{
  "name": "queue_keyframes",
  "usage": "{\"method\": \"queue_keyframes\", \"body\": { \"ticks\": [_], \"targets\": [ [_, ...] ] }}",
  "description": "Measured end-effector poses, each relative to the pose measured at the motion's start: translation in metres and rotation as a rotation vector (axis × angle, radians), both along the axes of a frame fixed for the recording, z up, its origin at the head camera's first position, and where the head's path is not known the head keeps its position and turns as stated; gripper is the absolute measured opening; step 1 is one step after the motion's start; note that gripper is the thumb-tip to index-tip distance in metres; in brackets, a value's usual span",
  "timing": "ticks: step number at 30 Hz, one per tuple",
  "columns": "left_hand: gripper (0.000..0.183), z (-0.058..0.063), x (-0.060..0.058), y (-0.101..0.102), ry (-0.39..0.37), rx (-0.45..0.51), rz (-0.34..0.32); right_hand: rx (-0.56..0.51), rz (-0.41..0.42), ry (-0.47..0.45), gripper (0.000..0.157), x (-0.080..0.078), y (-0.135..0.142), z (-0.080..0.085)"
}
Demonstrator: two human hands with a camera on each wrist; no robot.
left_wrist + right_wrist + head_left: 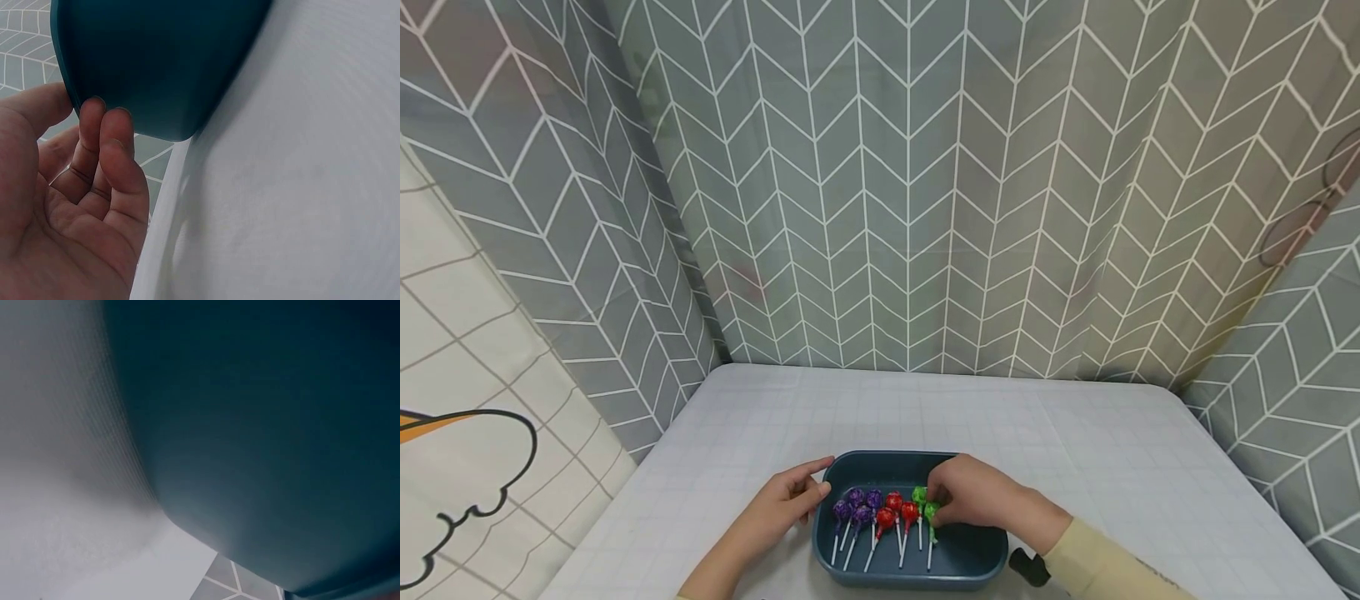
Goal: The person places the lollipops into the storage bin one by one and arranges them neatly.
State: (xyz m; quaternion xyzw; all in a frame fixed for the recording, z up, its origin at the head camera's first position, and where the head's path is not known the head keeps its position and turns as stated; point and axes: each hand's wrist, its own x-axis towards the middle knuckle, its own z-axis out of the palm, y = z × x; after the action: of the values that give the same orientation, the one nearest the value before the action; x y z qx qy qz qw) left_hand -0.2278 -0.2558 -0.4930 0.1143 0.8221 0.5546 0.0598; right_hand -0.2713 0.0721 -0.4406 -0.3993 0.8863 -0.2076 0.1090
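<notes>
A dark blue rectangular tray [955,575] holds several lollipops with white sticks. Purple lollipops [862,515] lie at its left, red lollipops [886,518] in the middle and green lollipops [919,495] right of those. At the tray's left end, my left hand [790,500] grips the rim. The left wrist view has the thumb at the rim and curled fingers [119,147] against the outer wall. My right hand [973,496] reaches in over the far right side, its fingertips pinching a front green lollipop [932,511]. Only the tray's outer wall [250,456] fills the right wrist view, fingers hidden.
The tray stands near the front of a table with a white cloth [880,408]. Beside its right end lies a small black object [1028,567], partly under the right forearm. Grey patterned curtains [910,208] hang behind the table and along its sides.
</notes>
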Motion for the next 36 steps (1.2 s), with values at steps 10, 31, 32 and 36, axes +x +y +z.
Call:
{"method": "queue_keyframes", "body": {
  "ticks": [10,31,32,36],
  "targets": [
    [0.048,-0.002,-0.004,0.0,0.015,-0.015,-0.026,0.015,-0.018,0.072,0.018,0.007,-0.002,-0.002],
    [0.052,-0.002,0.003,-0.013,-0.003,-0.038,0.027,0.023,-0.008,0.066,0.02,0.006,-0.013,0.0],
    [0.051,-0.001,0.003,-0.013,-0.003,-0.039,0.029,0.019,-0.011,0.06,0.02,0.006,-0.013,0.0],
    [0.051,-0.001,0.002,-0.013,0.004,-0.048,0.026,0.006,-0.015,0.042,0.02,0.006,-0.011,0.002]
  ]
}}
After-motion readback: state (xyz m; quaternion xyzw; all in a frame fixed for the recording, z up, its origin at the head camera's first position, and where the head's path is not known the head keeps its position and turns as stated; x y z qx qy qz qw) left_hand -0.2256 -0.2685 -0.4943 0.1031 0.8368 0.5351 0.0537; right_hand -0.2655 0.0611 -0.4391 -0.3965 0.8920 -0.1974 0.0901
